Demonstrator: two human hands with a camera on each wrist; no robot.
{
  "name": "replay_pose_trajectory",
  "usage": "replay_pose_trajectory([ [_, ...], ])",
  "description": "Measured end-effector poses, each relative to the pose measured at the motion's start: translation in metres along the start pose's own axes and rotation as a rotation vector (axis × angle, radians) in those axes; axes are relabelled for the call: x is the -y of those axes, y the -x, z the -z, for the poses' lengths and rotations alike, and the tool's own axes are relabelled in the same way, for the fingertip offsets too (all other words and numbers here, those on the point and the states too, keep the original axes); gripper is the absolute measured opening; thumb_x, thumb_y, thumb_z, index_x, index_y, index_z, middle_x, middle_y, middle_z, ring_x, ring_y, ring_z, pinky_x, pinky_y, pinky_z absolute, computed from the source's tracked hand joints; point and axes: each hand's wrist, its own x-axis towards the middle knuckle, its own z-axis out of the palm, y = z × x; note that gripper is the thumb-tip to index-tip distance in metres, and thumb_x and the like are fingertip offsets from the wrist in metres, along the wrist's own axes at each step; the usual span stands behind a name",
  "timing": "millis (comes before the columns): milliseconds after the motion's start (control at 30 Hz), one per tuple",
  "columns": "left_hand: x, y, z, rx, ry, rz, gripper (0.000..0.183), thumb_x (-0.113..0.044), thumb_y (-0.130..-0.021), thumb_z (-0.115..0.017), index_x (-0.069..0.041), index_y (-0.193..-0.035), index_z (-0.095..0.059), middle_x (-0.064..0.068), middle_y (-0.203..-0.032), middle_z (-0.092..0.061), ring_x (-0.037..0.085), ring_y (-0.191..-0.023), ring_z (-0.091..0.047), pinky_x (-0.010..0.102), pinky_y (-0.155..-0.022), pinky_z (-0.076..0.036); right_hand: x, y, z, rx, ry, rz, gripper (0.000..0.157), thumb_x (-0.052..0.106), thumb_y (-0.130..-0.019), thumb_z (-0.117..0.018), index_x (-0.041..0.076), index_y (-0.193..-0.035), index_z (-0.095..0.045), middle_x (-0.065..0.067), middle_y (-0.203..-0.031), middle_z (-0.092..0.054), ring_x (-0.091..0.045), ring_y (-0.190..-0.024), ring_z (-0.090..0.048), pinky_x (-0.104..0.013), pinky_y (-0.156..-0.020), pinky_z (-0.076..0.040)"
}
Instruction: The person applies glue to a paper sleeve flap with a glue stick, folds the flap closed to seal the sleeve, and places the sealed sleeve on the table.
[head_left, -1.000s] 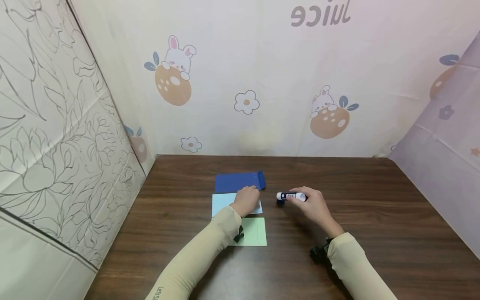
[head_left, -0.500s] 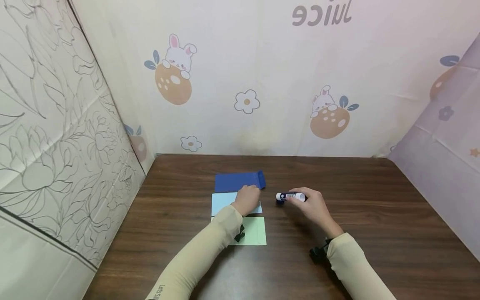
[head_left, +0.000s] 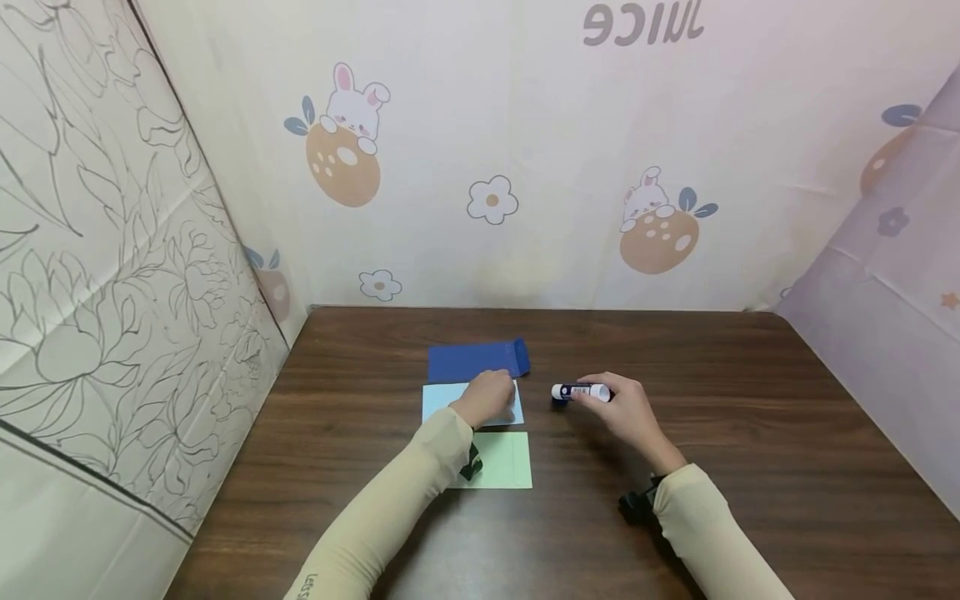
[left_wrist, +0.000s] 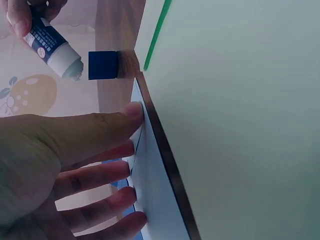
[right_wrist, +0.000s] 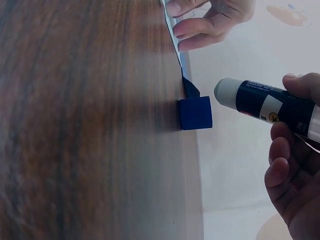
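Three envelopes form a column on the brown wooden surface (head_left: 690, 358): a dark blue envelope (head_left: 468, 362) at the far end, a light blue envelope (head_left: 439, 398) in the middle, and a green envelope (head_left: 510, 462) nearest the person. A narrow strip of surface separates the light blue and green envelopes. The flap (head_left: 522, 357) of the dark blue envelope is at its right end and tilts up from the surface.

The left hand (head_left: 486, 396) is at the light blue envelope. Its fingers are extended, not clenched, with the fingertips touching the paper.

The right hand (head_left: 624, 410) grasps a glue stick (head_left: 579, 392) between thumb and fingers, to the right of the envelopes. The glue stick is held clear of the surface, uncapped, with its glue end directed toward the left hand. Its blue cap (right_wrist: 195, 113) rests on the surface, apart from the glue stick and near the dark blue envelope's flap.

Pale sleeves (head_left: 390, 508) cover both forearms. A printed cloth (head_left: 570, 125) hangs behind the surface.
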Motion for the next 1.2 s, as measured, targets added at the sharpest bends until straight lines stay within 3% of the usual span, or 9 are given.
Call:
replay_pose_trajectory([
  [167,-0.002,0.001,0.000,-0.005,-0.076,-0.014,0.019,-0.026,-0.076,-0.084,-0.010,-0.080,-0.073,0.001,-0.088,-0.066,0.015,-0.079,-0.059,0.028,-0.084,-0.047,-0.001,-0.001,-0.003,-0.009,0.011,0.012,0.025,0.026,-0.085,-0.076,0.006,-0.102,-0.074,-0.013,-0.095,-0.073,-0.011,-0.068,-0.054,-0.023,-0.054,-0.045],
  [300,-0.003,0.000,-0.003,-0.035,-0.119,-0.040,0.020,-0.027,-0.076,-0.084,-0.011,-0.075,-0.072,0.000,-0.082,-0.067,0.014,-0.076,-0.060,0.027,-0.079,-0.046,-0.001,-0.001,-0.005,0.000,0.019,0.015,0.026,0.026,-0.085,-0.076,0.007,-0.102,-0.074,-0.012,-0.096,-0.073,-0.012,-0.070,-0.055,-0.022,-0.056,-0.046],
  [500,0.002,0.001,-0.004,-0.040,-0.053,-0.063,0.021,-0.027,-0.075,-0.085,-0.012,-0.082,-0.073,-0.001,-0.086,-0.071,0.015,-0.077,-0.060,0.026,-0.074,-0.048,0.001,0.000,-0.006,0.007,0.002,0.019,0.025,0.025,-0.085,-0.076,0.007,-0.102,-0.074,-0.014,-0.097,-0.072,-0.012,-0.071,-0.056,-0.022,-0.057,-0.046],
  [733,0.014,0.003,-0.004,0.038,0.040,-0.097,0.022,-0.026,-0.082,-0.079,-0.013,-0.100,-0.076,0.003,-0.124,-0.068,0.023,-0.113,-0.061,0.034,-0.099,-0.047,0.004,-0.003,-0.002,-0.010,0.003,0.024,0.025,0.025,-0.086,-0.075,0.006,-0.102,-0.074,-0.014,-0.096,-0.073,-0.012,-0.070,-0.055,-0.022,-0.056,-0.046],
  [833,0.020,0.004,-0.001,0.046,0.081,-0.082,0.019,-0.022,-0.087,-0.074,-0.013,-0.103,-0.076,0.005,-0.128,-0.065,0.025,-0.120,-0.059,0.037,-0.103,-0.045,0.005,-0.005,-0.003,-0.001,-0.003,0.012,0.026,0.026,-0.086,-0.075,0.007,-0.103,-0.074,-0.013,-0.096,-0.073,-0.014,-0.072,-0.056,-0.022,-0.057,-0.046],
  [1000,0.025,0.007,0.005,-0.026,0.127,-0.023,0.015,-0.016,-0.091,-0.069,-0.010,-0.101,-0.076,0.007,-0.115,-0.070,0.025,-0.114,-0.062,0.039,-0.100,-0.047,0.009,-0.006,-0.005,0.022,-0.024,-0.009,0.028,0.027,-0.087,-0.074,0.007,-0.106,-0.073,-0.014,-0.100,-0.072,-0.017,-0.075,-0.057,-0.023,-0.059,-0.047],
  [1200,0.031,0.006,0.006,-0.106,0.156,0.033,0.017,-0.014,-0.092,-0.067,-0.006,-0.104,-0.075,0.008,-0.111,-0.071,0.025,-0.110,-0.062,0.039,-0.099,-0.047,0.011,-0.008,-0.005,0.021,-0.021,-0.007,0.027,0.028,-0.087,-0.074,0.007,-0.105,-0.073,-0.013,-0.099,-0.072,-0.019,-0.075,-0.057,-0.024,-0.059,-0.048],
])
